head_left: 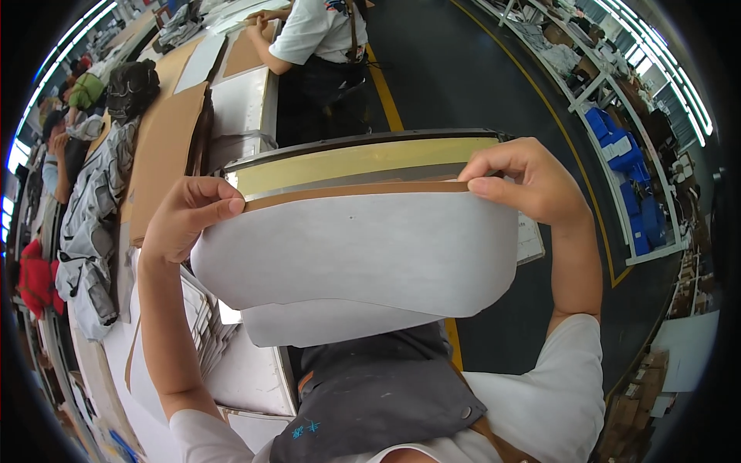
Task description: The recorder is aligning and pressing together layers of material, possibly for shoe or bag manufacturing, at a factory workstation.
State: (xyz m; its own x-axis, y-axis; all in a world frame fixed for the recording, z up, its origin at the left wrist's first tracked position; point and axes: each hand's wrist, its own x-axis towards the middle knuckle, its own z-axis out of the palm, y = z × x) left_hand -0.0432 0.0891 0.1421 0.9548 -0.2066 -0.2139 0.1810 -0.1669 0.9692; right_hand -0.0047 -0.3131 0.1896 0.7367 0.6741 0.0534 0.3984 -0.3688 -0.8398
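Note:
A white panel (355, 247) with rounded lower corners hangs in front of me, with a narrow brown strip (363, 188) along its top edge. My left hand (187, 212) pinches the strip's left end between thumb and fingers. At the other end, my right hand (525, 176) grips the top corner the same way. The strip is stretched nearly straight between both hands. Below and partly behind the panel shows a second white piece (332, 322); whether the two are joined I cannot tell. Just beyond the strip lies a tray-like surface with a yellow band (363, 163) and a dark rim.
Brown board sheets (170, 154) and stacked white sheets (207, 320) lie on the left table, beside grey fabric pieces (93, 255). A co-worker (320, 38) stands at the far end. Shelves with blue bins (617, 147) line the right, across a dark floor (494, 77) with yellow lines.

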